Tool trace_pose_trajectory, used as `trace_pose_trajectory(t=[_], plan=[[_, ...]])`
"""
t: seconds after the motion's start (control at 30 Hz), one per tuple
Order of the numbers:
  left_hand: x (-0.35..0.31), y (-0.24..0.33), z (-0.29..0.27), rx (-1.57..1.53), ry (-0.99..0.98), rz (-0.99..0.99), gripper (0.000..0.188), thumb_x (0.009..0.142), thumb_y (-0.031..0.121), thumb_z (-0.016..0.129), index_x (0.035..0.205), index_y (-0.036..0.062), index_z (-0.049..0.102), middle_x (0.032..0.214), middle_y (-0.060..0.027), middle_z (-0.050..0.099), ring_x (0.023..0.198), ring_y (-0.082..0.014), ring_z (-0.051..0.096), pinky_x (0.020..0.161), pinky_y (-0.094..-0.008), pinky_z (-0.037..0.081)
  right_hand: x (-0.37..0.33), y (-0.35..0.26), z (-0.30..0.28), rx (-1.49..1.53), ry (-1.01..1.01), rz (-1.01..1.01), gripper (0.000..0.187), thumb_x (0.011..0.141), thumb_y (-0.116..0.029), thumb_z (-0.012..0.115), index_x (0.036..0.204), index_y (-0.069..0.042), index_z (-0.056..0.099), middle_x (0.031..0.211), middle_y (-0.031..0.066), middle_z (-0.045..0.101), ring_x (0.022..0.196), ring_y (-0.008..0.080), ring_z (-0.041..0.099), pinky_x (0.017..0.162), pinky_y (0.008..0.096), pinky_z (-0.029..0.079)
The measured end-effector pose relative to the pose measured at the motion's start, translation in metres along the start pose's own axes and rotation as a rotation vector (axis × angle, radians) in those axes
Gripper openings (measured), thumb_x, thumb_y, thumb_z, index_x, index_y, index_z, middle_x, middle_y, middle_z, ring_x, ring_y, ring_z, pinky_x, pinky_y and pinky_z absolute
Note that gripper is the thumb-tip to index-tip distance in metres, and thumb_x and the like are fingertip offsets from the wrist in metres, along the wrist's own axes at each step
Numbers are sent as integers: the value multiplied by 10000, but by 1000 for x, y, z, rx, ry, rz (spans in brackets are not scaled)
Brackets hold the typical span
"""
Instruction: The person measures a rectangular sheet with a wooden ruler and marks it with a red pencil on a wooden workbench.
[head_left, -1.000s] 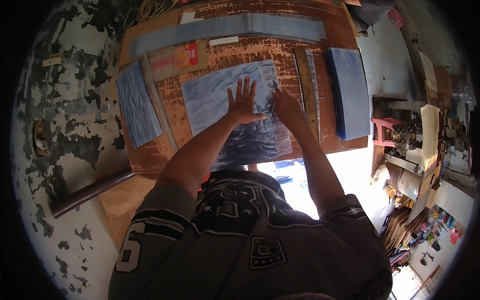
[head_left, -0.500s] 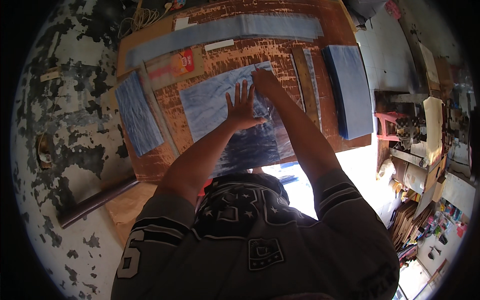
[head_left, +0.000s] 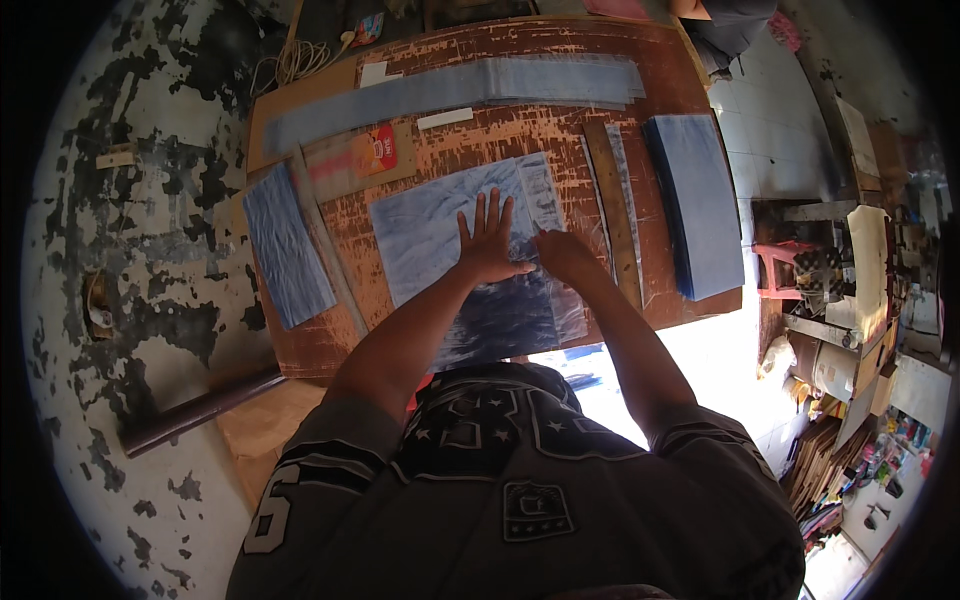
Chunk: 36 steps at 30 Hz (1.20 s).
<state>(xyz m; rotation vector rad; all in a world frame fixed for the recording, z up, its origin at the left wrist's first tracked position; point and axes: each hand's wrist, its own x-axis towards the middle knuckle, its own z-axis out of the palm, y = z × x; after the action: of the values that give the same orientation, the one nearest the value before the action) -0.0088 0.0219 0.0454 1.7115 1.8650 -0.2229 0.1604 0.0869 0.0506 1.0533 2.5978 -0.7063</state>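
A large bluish sheet (head_left: 430, 240) lies spread in the middle of a worn wooden table (head_left: 480, 130). My left hand (head_left: 488, 243) presses flat on the sheet with its fingers spread. Just right of it, my right hand (head_left: 562, 256) rests on the sheet's right edge with its fingers curled; whether it pinches the sheet I cannot tell. A wooden ruler (head_left: 612, 225) lies on the table right beside that hand.
A long blue strip (head_left: 450, 90) runs along the table's far side. A blue stack (head_left: 695, 205) sits at the right, a blue piece (head_left: 288, 245) at the left. A red-and-orange packet (head_left: 372, 152), coiled cord (head_left: 295, 62) and a dark pipe (head_left: 200, 412) are nearby.
My right hand has slid along the sheet's right side, first away from me and then back beside my left hand. My left hand stays flat on the sheet.
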Motion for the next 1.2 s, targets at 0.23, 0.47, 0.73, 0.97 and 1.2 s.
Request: trace_pose_trajectory(t=[0.23,0.47,0.73,0.97,1.2], plan=[[2,0,5,-7,10,22,1353,744,744,711,1605,133,-136,1655,-160,-239,1508,-360,-268,1147,-689,-88,80,-11,-38,363,385,386,368,1029,-319,484,1053,-2,670,1006,243,697,998,406,683,853,516,542],[5,-5,14,-5,52,46,1353,738,730,726,1610,117,-106,1658,-163,-229,1513,-372,-253,1143,-700,-78,108,-5,-9,269,265,230,296,992,-242,567,1149,-15,671,1110,241,663,1022,408,668,864,514,542],[1,1,4,-3,-6,32,1344,744,717,732,1611,130,-110,1656,-152,-241,1512,-356,-263,1156,-680,-86,84,-3,-1,194,270,157,306,1023,-241,501,1069,14,664,1060,237,664,993,400,679,814,487,563],[2,6,-2,38,-33,33,1334,747,728,721,1613,150,-112,1656,-144,-246,1510,-350,-270,1159,-677,-82,54,-1,25,261,269,207,305,1036,-204,463,1072,38,647,1088,310,631,954,428,688,767,499,575],[-1,-4,6,12,-16,42,1336,748,756,697,1609,160,-132,1653,-146,-252,1504,-358,-277,1150,-690,-89,65,-5,-24,297,302,204,396,1050,-276,427,1098,47,651,1035,292,675,964,428,681,834,526,547]])
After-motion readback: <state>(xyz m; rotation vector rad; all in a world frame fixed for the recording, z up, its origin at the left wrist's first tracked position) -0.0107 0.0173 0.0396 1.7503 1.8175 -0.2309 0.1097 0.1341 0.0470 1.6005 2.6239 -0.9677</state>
